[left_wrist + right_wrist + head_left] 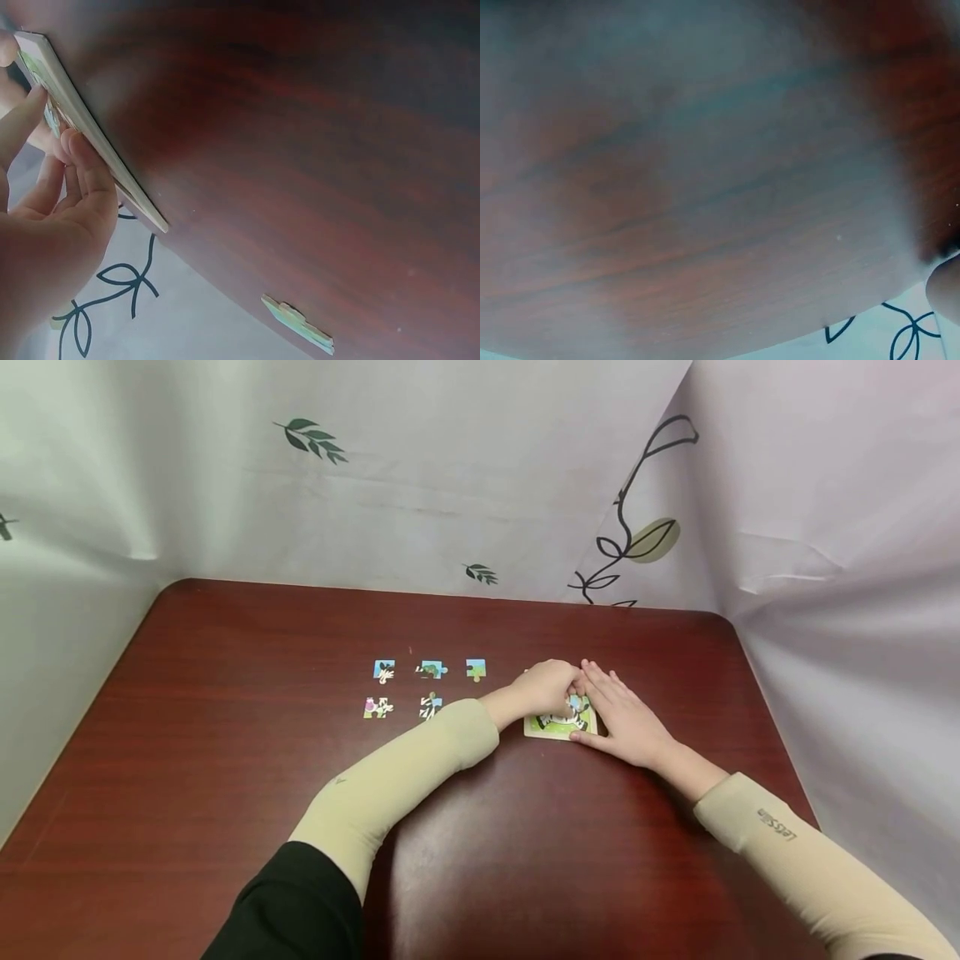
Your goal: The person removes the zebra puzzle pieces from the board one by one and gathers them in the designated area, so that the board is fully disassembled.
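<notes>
Puzzle board sits on the desk, toward its far right corner. The left hand touches it, fingers bent; any pinch is hidden. The right hand rests alongside, fingers straight. Five loose pieces lie left.

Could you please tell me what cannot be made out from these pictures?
Head view: the upper part of the puzzle board, hidden by the left hand.
Head view: fine details on the loose pieces, too small.
Left wrist view: whether that hand pinches a piece; its fingers and the nearly edge-on angle obscure this.
Right wrist view: most of the right hand, cut off by the right edge.
</notes>
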`<state>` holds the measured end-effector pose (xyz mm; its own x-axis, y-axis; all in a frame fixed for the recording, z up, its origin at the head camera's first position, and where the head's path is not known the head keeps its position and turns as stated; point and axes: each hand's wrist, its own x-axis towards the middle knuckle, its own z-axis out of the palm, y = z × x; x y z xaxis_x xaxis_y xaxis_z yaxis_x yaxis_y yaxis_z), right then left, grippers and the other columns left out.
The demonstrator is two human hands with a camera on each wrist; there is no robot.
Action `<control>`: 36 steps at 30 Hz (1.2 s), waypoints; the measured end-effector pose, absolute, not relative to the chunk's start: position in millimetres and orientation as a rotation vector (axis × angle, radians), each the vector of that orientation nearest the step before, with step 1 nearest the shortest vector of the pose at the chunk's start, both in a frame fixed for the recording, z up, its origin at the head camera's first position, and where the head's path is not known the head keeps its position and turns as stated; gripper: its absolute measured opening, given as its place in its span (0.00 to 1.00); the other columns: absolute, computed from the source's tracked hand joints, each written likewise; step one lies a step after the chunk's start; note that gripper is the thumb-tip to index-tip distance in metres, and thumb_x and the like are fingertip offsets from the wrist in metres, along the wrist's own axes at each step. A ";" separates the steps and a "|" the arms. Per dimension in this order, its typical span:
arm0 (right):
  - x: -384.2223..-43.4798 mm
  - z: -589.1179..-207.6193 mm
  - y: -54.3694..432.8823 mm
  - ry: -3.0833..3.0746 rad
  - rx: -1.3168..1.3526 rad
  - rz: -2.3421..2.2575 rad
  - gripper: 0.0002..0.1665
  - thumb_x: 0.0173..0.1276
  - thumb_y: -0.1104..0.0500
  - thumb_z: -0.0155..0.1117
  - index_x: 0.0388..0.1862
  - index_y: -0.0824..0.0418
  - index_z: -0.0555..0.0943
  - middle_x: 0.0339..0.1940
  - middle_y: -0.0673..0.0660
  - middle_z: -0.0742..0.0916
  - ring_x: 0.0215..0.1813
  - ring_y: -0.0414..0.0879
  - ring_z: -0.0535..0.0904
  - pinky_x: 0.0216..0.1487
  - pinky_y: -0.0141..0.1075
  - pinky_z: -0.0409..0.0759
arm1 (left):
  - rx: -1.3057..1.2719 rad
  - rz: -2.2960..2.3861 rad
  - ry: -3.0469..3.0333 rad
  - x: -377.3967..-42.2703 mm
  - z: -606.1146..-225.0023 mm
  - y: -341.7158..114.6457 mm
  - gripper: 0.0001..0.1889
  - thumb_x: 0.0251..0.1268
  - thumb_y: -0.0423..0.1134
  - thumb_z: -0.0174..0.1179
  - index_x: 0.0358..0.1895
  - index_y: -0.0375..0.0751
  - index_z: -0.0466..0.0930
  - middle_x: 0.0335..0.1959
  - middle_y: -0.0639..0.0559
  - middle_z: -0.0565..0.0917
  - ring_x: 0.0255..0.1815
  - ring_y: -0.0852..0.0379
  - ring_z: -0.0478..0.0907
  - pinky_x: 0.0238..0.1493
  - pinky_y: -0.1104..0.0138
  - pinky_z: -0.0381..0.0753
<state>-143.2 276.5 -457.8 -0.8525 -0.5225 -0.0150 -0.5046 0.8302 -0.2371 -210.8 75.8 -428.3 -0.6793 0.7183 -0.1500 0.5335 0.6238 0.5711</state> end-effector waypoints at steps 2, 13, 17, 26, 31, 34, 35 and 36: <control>-143.2 -457.5 276.7 2.938 -0.812 -0.327 0.62 0.71 0.35 0.68 0.87 0.68 0.53 0.89 0.66 0.55 0.90 0.61 0.50 0.88 0.57 0.48 | 1.009 0.704 2.481 -210.9 -427.9 76.3 0.13 0.61 0.33 0.76 0.49 0.44 0.88 0.42 0.53 0.86 0.44 0.59 0.79 0.49 0.68 0.77; -142.5 -456.2 274.9 2.902 -0.734 -0.359 0.62 0.70 0.37 0.71 0.88 0.66 0.51 0.90 0.65 0.51 0.90 0.61 0.47 0.88 0.59 0.47 | 1.021 0.594 2.560 -204.0 -422.7 75.0 0.10 0.62 0.35 0.74 0.45 0.50 0.87 0.45 0.54 0.82 0.45 0.59 0.78 0.46 0.67 0.77; -142.0 -456.1 274.8 2.894 -0.723 -0.379 0.63 0.71 0.37 0.71 0.88 0.65 0.49 0.90 0.64 0.50 0.90 0.61 0.47 0.88 0.59 0.47 | 1.024 0.561 2.581 -202.0 -421.0 74.6 0.11 0.63 0.36 0.74 0.46 0.52 0.86 0.46 0.55 0.81 0.44 0.58 0.78 0.43 0.65 0.78; -141.6 -455.0 274.9 2.895 -0.721 -0.377 0.62 0.71 0.38 0.71 0.87 0.66 0.50 0.90 0.65 0.51 0.90 0.62 0.48 0.88 0.59 0.47 | 1.054 0.536 2.585 -201.7 -422.1 75.5 0.11 0.64 0.37 0.74 0.47 0.52 0.86 0.39 0.57 0.84 0.43 0.58 0.79 0.45 0.61 0.80; -143.3 -455.2 275.5 2.912 -0.759 -0.349 0.59 0.74 0.40 0.68 0.87 0.68 0.51 0.90 0.66 0.54 0.90 0.61 0.49 0.88 0.60 0.48 | 1.069 0.523 2.590 -202.7 -423.3 76.1 0.11 0.63 0.37 0.75 0.46 0.52 0.86 0.37 0.57 0.84 0.41 0.58 0.79 0.42 0.62 0.80; -144.1 -454.8 275.8 2.921 -0.772 -0.346 0.55 0.76 0.41 0.65 0.86 0.69 0.53 0.89 0.66 0.55 0.90 0.61 0.49 0.87 0.60 0.49 | 1.081 0.521 2.590 -202.8 -424.0 76.3 0.12 0.63 0.37 0.75 0.47 0.52 0.86 0.37 0.57 0.84 0.41 0.59 0.79 0.42 0.64 0.79; -144.2 -454.8 275.9 2.922 -0.773 -0.348 0.54 0.77 0.41 0.65 0.86 0.69 0.53 0.89 0.65 0.55 0.90 0.61 0.49 0.87 0.60 0.49 | 1.086 0.521 2.591 -202.9 -424.6 76.4 0.12 0.63 0.37 0.75 0.48 0.52 0.86 0.37 0.57 0.84 0.41 0.59 0.79 0.42 0.64 0.79; -144.2 -454.7 276.0 2.922 -0.775 -0.352 0.54 0.77 0.42 0.64 0.86 0.69 0.53 0.89 0.65 0.56 0.90 0.61 0.49 0.87 0.60 0.49 | 1.090 0.522 2.590 -202.8 -425.1 76.5 0.12 0.64 0.37 0.75 0.48 0.52 0.87 0.38 0.57 0.85 0.41 0.59 0.80 0.42 0.65 0.79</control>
